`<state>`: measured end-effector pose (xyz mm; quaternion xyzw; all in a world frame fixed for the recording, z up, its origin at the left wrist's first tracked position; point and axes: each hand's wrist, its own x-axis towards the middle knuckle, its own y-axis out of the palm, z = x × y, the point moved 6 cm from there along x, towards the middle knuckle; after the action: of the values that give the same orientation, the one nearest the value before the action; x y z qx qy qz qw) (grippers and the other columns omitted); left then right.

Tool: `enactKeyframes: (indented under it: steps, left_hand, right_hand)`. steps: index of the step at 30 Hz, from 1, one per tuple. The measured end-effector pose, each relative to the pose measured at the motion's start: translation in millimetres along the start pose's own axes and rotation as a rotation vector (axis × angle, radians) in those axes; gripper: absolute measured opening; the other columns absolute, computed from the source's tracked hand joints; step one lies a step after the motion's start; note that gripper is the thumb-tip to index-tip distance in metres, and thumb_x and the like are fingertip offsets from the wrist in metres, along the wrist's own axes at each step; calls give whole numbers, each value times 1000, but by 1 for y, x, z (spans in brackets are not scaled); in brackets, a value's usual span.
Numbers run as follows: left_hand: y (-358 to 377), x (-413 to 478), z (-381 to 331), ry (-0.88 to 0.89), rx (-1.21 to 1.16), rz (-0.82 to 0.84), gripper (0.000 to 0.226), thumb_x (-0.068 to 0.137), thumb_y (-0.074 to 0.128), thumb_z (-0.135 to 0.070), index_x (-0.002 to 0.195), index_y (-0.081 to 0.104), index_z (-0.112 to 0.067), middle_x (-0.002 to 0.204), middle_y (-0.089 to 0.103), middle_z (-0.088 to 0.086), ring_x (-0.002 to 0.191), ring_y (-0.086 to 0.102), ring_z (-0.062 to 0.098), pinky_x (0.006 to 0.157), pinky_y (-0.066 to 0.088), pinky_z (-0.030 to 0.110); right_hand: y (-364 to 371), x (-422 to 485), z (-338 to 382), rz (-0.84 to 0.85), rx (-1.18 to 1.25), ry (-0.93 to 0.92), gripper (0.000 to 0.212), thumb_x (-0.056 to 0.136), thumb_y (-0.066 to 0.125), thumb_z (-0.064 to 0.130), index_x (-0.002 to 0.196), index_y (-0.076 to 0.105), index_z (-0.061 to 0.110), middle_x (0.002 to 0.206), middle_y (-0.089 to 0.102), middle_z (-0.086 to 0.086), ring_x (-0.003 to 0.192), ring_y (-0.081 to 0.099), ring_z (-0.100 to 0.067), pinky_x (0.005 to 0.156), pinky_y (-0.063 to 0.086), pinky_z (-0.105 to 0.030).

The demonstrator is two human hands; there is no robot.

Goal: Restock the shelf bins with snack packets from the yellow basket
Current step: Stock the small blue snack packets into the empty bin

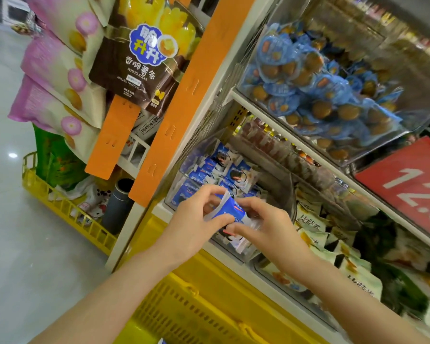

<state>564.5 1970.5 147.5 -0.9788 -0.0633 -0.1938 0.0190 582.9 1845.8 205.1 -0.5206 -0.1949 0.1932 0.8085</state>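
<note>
Head view: left hand [196, 220], right hand [267, 228], grip on packet [230, 210] (at bin [176, 187] edge)

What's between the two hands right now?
Head view: a blue-and-white snack packet. The left hand and right hand both pinch it, over the clear bin of matching packets.
</note>
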Motion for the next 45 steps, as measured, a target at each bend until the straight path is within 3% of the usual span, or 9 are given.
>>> enactKeyframes:
  steps: [3,8,10,12,15,20,25,32,45]
  left_hand:
    - [-4,14,-1,11,140,11,43,86,61,-34,124,42,-34,105,55,-22,86,52,-11,71,40,4]
    - [-7,45,6,186,632,45,44,94,42,-42,134,39,-23,131,51,-8,118,47,7,98,31,24]
    - [-3,52,20,224,777,96,44,94,37,-46,131,45,-23,129,54,-5,118,48,11,104,28,29]
    - [-1,55,30,287,873,131,43,95,30,-48,119,55,-24,118,61,-6,111,52,11,103,28,30]
    - [-4,55,33,411,879,110,47,94,26,-48,99,66,-22,94,67,-8,90,60,11,92,39,32]
    - [-6,55,34,556,820,17,42,95,30,-40,84,68,-24,76,63,-13,70,56,7,77,45,27]
    - [-6,57,41,583,775,-30,36,95,37,-37,80,65,-21,72,60,-9,68,51,12,75,32,26]
    - [-2,59,48,625,774,-99,31,94,42,-34,80,65,-20,71,60,-6,68,49,14,75,36,30]
    - [-2,55,43,501,789,-33,35,94,37,-34,82,67,-20,78,64,-8,73,54,12,82,35,28]
  right_hand:
    - [-20,9,-15,-48,-54,55,38,79,71,35,114,61,26,102,64,15,93,58,0,76,43,-12]
    - [-68,50,-68,-287,-171,290,43,88,62,32,127,53,15,111,63,-2,92,59,-17,67,40,-21]
    - [-72,72,-91,-288,-266,320,39,91,60,27,124,55,8,114,63,-11,86,54,-17,71,37,-24]
    - [-70,93,-116,-255,-342,354,36,93,57,23,125,53,8,120,60,-13,97,57,-24,75,38,-25]
    - [-65,116,-146,-212,-321,437,44,93,55,20,135,44,12,133,53,-12,114,54,-29,85,46,-32]
    - [-58,145,-165,-169,-428,480,43,89,62,21,127,48,6,122,57,-17,108,56,-32,87,47,-36]
    - [-55,166,-174,-155,-438,461,38,84,68,10,118,55,-2,119,58,-20,108,56,-31,78,37,-26]
    - [-46,181,-188,-49,-629,441,35,81,71,15,114,60,7,118,59,-15,108,54,-32,85,40,-33]
    - [-38,165,-163,-68,-582,455,43,88,64,23,125,49,7,124,56,-14,110,55,-31,89,45,-35]
